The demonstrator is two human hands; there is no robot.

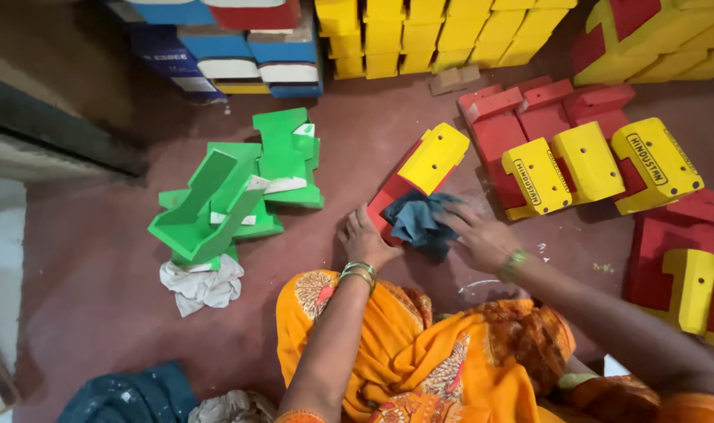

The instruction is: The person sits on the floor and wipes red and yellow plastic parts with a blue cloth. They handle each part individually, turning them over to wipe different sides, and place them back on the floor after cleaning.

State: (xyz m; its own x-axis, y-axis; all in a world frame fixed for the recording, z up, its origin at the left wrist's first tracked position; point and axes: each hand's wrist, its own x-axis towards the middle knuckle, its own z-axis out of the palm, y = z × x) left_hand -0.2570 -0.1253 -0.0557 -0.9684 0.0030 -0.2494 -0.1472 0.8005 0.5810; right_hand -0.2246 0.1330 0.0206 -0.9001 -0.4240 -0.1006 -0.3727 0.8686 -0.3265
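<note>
1. The red-and-yellow block (419, 174) is a chunky painted piece, with a smooth yellow cap with a slanted face on a red body. It lies tilted on the reddish-brown floor (98, 266), running from about 7 o'clock to 1 o'clock.
2. The dark blue-grey cloth (416, 223) is soft and crumpled, bunched over the block's lower red end.
3. The left hand (366, 240) reaches forward from a bangled wrist, palm down, fingers together, pressed against the block's near red corner.
4. The right hand (482, 235) comes in from 4 o'clock, fingers spread and flat, pressing on the cloth; whether it grips the cloth I cannot tell.
5. The block sits at 12 to 1 o'clock of the left hand and 10 o'clock of the right, touching both through cloth or directly.
6. At 9 o'clock lies a heap of green angular blocks (239, 188) on a white rag (202, 283).
7. At 2 o'clock stand more yellow-capped red blocks (588, 160).
</note>
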